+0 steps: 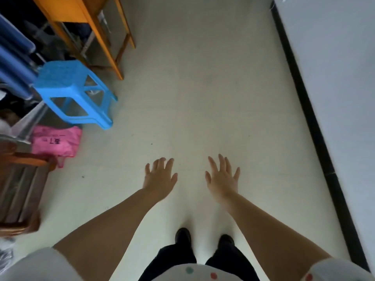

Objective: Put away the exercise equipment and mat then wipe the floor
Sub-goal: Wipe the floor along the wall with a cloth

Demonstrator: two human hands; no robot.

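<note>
Head view: floor [203, 98] fills most of the frame, pale, smooth, hard, running out ahead of both hands and under my shoes [183, 236]. Looks like sealed tile or vinyl, so I'd judge a damp cloth slides easily and it goes slick when wet. A couple of small dark specks sit left of and beyond my left hand.

No mat or exercise equipment anywhere in frame, and no cloth or mop either. Can't say where they are. My guess is the put-away part is done and wiping is what's left, but that's a guess from a bare floor.

Wall [334, 67] with a dark skirting strip runs along well to the right of my right hand. Far ahead-left of my left hand: orange wooden table [85, 23]. Nearer, left and ahead: blue plastic stool [69, 86], light, rigid, easy to lift by the seat edge if it blocks wiping. Pink bag [56, 142] just below it, soft and thin. Wooden furniture [20, 189] directly left of my left forearm.

Left hand [160, 179] and right hand [222, 179] are both held out over the floor, fingers spread and straight, holding nothing, a small gap between them.
</note>
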